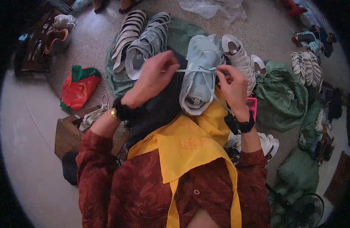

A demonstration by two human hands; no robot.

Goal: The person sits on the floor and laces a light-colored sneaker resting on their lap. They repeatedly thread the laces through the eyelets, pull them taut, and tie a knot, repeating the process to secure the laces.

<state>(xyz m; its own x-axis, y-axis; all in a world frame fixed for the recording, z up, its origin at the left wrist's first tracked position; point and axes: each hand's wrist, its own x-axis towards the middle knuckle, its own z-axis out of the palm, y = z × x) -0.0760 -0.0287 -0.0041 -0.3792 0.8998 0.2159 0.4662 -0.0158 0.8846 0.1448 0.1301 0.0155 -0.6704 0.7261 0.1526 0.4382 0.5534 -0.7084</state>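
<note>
A pale blue-grey sneaker upper (196,85) lies across my lap, its collar toward me and its toe pointing away. Above its tongue, a white shoelace (186,70) runs sideways, pulled fairly straight. My left hand (160,72) is closed and pinches the lace to the left of the upper. On the right edge of the upper, my right hand (234,81) has thumb and fingertips closed on the lace as well. A loose length of lace hangs down from near my right hand. Below the upper, a yellow apron (194,148) covers part of my lap.
Stacked shoe uppers (129,36) rest on a green sack at the far left, with another stack (237,53) at the right. A bulging green sack (281,95), red bag (81,86), wooden box with laces (68,133) and pink basket (252,104) stand around me.
</note>
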